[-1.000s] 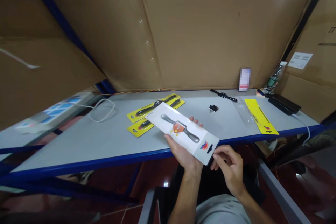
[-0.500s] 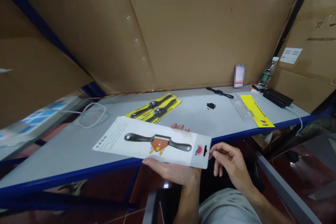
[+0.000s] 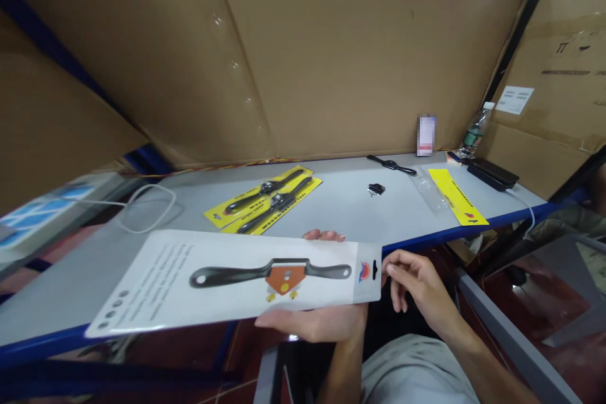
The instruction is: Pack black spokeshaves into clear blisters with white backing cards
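Observation:
My left hand (image 3: 315,323) holds a packaged spokeshave (image 3: 279,274) from below, thumb along the near edge and fingertips showing over the far edge. The pack's white printed back faces up, with a picture of the spokeshave. Beside its hang-hole end, my right hand (image 3: 416,278) has thumb and forefinger drawn together at the edge. What they pinch, if anything, is hidden. Beyond the pack, two spokeshaves on yellow cards (image 3: 269,197) lie on the grey table (image 3: 341,202). Further right are a loose black spokeshave body (image 3: 392,165) and a small black clamp part with screws (image 3: 376,189).
An opened yellow card (image 3: 457,197) lies with clear plastic (image 3: 430,192) at the right. Behind are a black case (image 3: 492,175), a water bottle (image 3: 476,131) and an upright phone (image 3: 425,136). Cardboard (image 3: 331,57) walls the back. A white cable (image 3: 146,208) loops at the left.
The pack has come closer and its left end has swung lower and nearer. My right hand stays beside the hang-hole end. The view has shifted slightly.

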### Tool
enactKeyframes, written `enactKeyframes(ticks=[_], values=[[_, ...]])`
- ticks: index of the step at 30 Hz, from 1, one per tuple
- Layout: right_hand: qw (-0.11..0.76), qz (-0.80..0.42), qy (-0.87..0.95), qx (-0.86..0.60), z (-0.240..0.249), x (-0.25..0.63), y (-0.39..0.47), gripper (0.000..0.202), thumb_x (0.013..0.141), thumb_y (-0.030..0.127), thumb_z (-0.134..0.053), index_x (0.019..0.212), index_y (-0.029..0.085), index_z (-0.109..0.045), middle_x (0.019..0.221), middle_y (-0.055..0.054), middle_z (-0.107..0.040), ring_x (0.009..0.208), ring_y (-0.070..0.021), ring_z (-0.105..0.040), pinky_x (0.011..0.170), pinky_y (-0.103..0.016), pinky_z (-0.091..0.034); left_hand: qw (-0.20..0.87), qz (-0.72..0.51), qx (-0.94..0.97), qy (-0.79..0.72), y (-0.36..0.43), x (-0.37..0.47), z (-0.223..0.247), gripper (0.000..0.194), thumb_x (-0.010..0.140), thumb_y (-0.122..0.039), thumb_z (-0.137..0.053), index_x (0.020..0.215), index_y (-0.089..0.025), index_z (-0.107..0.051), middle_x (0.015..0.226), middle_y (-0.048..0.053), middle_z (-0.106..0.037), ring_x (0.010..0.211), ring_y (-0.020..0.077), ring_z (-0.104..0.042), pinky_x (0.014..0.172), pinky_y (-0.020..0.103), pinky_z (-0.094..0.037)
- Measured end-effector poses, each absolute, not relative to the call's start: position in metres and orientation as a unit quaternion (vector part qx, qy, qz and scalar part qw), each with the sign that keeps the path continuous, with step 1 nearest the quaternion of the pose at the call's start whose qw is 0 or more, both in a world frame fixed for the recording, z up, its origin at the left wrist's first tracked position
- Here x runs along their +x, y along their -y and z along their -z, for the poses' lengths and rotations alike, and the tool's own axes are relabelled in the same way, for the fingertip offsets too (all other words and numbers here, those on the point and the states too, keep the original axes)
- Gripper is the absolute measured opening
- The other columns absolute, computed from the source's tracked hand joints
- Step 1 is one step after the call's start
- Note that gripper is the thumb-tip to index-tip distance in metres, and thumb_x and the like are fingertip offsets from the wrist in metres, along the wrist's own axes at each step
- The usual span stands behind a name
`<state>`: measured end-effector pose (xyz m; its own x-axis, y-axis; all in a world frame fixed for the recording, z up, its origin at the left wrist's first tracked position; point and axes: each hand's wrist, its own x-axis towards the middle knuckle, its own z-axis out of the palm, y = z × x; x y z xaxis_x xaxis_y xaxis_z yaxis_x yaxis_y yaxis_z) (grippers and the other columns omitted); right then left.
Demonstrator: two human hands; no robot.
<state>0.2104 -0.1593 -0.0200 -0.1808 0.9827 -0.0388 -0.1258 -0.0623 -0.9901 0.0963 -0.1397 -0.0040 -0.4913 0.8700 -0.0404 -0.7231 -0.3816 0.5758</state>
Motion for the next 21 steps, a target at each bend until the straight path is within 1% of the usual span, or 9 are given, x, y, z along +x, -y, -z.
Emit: enactKeyframes(ticks=[3,5,7,9,13,15,18,21], values=[[0.455,-0.577,0.515,-0.442,0.021,0.211,0.160,0.041,0.087,0.056,-0.067,0.086,0.016,-0.066,0.070,0.000,-0.068,0.039,-0.0067,-0.051,0.036,-0.017,-0.030,0.445,-0.850,0.123,-0.252,0.138,0.097,0.006,0.095,0.087,-0.086,-0.002,0.108,-0.025,-0.072,0.108,0.010,-0.074,0.109,0.0322,-0.069,0.086,0.042,-0.060],[0.443,-0.570,0.528,-0.446,0.023,0.209,0.160,0.041,0.086,0.057,-0.068,0.079,0.016,-0.063,0.065,0.001,-0.066,0.037,-0.0056,-0.047,0.035,-0.017,-0.028,0.407,-0.875,0.117,-0.232,0.136,0.099,0.008,0.086,0.090,-0.085,-0.015,0.108,-0.022,-0.071,0.111,0.008,-0.072,0.107,0.0284,-0.068,0.087,0.036,-0.058],[0.445,-0.559,0.532,-0.453,0.024,0.206,0.160,0.043,0.084,0.057,-0.071,0.071,0.017,-0.060,0.058,0.002,-0.063,0.037,-0.0050,-0.043,0.036,-0.017,-0.026,0.394,-0.884,0.128,-0.216,0.135,0.101,0.010,0.081,0.091,-0.083,-0.023,0.107,-0.020,-0.071,0.110,0.007,-0.071,0.101,0.0243,-0.068,0.087,0.032,-0.057],[0.464,-0.543,0.525,-0.462,0.025,0.204,0.160,0.045,0.082,0.058,-0.074,0.067,0.018,-0.059,0.055,0.002,-0.061,0.037,-0.0047,-0.040,0.036,-0.018,-0.026,0.402,-0.881,0.145,-0.204,0.134,0.103,0.012,0.080,0.092,-0.082,-0.024,0.106,-0.020,-0.072,0.106,0.007,-0.070,0.094,0.0216,-0.068,0.085,0.030,-0.056],[0.492,-0.551,0.498,-0.454,0.028,0.203,0.157,0.045,0.079,0.055,-0.077,0.064,0.017,-0.057,0.051,0.001,-0.062,0.035,-0.0040,-0.034,0.037,-0.019,-0.021,0.422,-0.870,0.144,-0.212,0.129,0.103,0.014,0.083,0.091,-0.084,-0.023,0.104,-0.018,-0.073,0.097,0.007,-0.071,0.088,0.0209,-0.068,0.082,0.029,-0.057],[0.506,-0.571,0.473,-0.441,0.031,0.201,0.154,0.044,0.078,0.052,-0.078,0.062,0.017,-0.056,0.048,0.001,-0.060,0.035,-0.0035,-0.031,0.037,-0.019,-0.017,0.446,-0.853,0.145,-0.231,0.121,0.101,0.016,0.079,0.093,-0.081,-0.026,0.106,-0.019,-0.073,0.101,0.008,-0.073,0.092,0.0217,-0.069,0.084,0.030,-0.058],[0.542,-0.578,0.427,-0.436,0.034,0.195,0.148,0.044,0.074,0.049,-0.080,0.058,0.018,-0.053,0.044,0.003,-0.053,0.036,-0.0033,-0.029,0.038,-0.019,-0.013,0.492,-0.822,0.146,-0.245,0.101,0.093,0.021,0.071,0.095,-0.077,-0.028,0.112,-0.023,-0.072,0.114,0.008,-0.073,0.101,0.0233,-0.070,0.090,0.034,-0.058],[0.576,-0.574,0.377,-0.443,0.035,0.192,0.144,0.046,0.069,0.047,-0.082,0.056,0.018,-0.048,0.044,0.005,-0.046,0.039,-0.0030,-0.030,0.039,-0.018,-0.012,0.516,-0.815,0.118,-0.238,0.080,0.081,0.024,0.073,0.093,-0.078,-0.028,0.108,-0.022,-0.072,0.112,0.009,-0.074,0.102,0.0227,-0.069,0.092,0.034,-0.057]])
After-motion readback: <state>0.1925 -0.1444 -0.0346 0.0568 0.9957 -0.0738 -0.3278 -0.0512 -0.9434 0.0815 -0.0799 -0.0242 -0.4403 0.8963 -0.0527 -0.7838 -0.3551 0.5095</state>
